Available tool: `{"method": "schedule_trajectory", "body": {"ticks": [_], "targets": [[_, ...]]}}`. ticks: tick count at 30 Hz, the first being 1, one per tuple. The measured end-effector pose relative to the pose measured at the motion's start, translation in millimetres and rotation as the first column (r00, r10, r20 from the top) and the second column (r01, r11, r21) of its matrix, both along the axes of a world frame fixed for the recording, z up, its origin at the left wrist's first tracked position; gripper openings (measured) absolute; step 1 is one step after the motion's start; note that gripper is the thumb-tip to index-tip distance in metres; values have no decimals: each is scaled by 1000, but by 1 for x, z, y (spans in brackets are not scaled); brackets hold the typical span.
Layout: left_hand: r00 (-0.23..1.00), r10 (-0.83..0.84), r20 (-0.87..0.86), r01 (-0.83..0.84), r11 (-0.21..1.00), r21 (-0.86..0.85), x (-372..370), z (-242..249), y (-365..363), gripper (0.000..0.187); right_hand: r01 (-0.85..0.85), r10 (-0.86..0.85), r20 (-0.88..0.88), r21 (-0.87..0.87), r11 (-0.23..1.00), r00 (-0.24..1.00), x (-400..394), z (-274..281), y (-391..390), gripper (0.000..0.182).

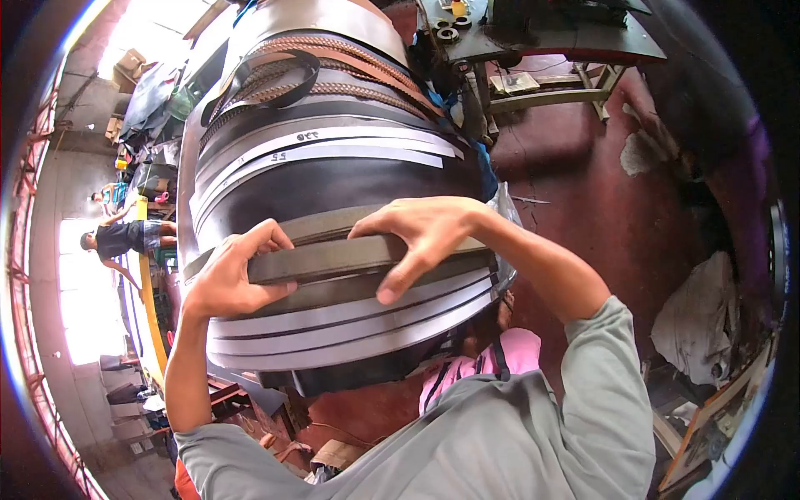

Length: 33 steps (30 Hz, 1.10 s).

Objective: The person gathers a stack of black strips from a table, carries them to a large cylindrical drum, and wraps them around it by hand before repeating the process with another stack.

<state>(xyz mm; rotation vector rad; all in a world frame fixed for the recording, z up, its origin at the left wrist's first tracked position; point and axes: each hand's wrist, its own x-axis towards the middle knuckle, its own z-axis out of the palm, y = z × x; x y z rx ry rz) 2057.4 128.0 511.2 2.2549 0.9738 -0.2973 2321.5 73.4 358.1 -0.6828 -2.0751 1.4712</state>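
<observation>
A bundle of grey-brown leather-like straps [329,259] lies across the curved worktop in front of me. My left hand [237,275] is closed around its left end, the thumb below and the fingers bent over the far edge. My right hand [429,237] straddles the bundle right of its middle, fingers over the far side and thumb over the near side. Several white strips [358,321] lie side by side nearer my body. Beyond the hands are more white strips [333,151] with handwritten numbers, resting on dark sheet material [333,190].
Braided brown straps [350,87] and a looped dark strap [292,92] lie farther along the worktop. A dark table [550,42] holding rolls of tape stands at the far right. Another person [125,239] is by a yellow-edged table at the left.
</observation>
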Motion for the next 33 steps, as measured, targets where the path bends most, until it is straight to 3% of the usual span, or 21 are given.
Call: {"method": "schedule_trajectory", "body": {"ticks": [1,2,4,5,6,8,9,14,16,17,22,25,26,28,30,33], "targets": [[1000,-2,23,1,999,35,0,-1,0,37,36,-43,-134,-56,998,990,2,-3,-4,87],[999,2,40,-4,998,60,1,-1,-3,36,28,-38,-141,-68,997,989,4,-13,-5,87],[999,40,-9,-40,999,36,4,-3,-8,36,20,-16,52,-78,997,998,8,-32,-1,81],[999,5,-39,-2,996,84,5,-7,-10,36,-2,39,200,-182,983,979,17,-33,1,77],[998,-35,-60,43,988,146,8,-10,-7,37,1,36,201,-181,983,979,25,-35,3,77],[997,-18,-76,30,987,159,6,-15,-8,38,20,2,107,-206,978,994,37,-41,-2,78],[996,-2,-89,18,983,180,5,-17,-11,39,49,-37,114,-112,993,993,42,-42,-4,78],[987,0,-162,50,950,307,11,-16,-22,43,78,-78,1,-65,995,997,66,-34,-11,81],[980,-31,-196,97,937,335,12,-17,-22,43,24,23,360,-126,992,933,70,-35,-4,84],[980,-28,-198,94,937,335,13,-18,-23,43,37,0,430,-79,996,903,73,-46,-4,84],[940,12,-340,117,927,356,23,-15,-32,48,147,-149,190,25,989,970,70,-96,-30,77],[964,-42,-264,141,919,369,21,-20,-33,51,248,-260,82,125,960,962,68,-106,-41,70],[947,-56,-316,178,912,370,25,-20,-34,53,272,-279,50,106,956,959,67,-103,-45,70],[935,-89,-343,247,858,450,48,-21,-43,52,294,-297,47,65,954,954,69,-96,-51,71],[915,-223,-337,388,716,580,83,-26,-55,64,299,-301,25,70,952,953,71,-101,-54,72],[940,-307,-147,339,877,339,131,-63,-60,66,266,-266,-24,50,963,964,73,-103,-61,77]]}}
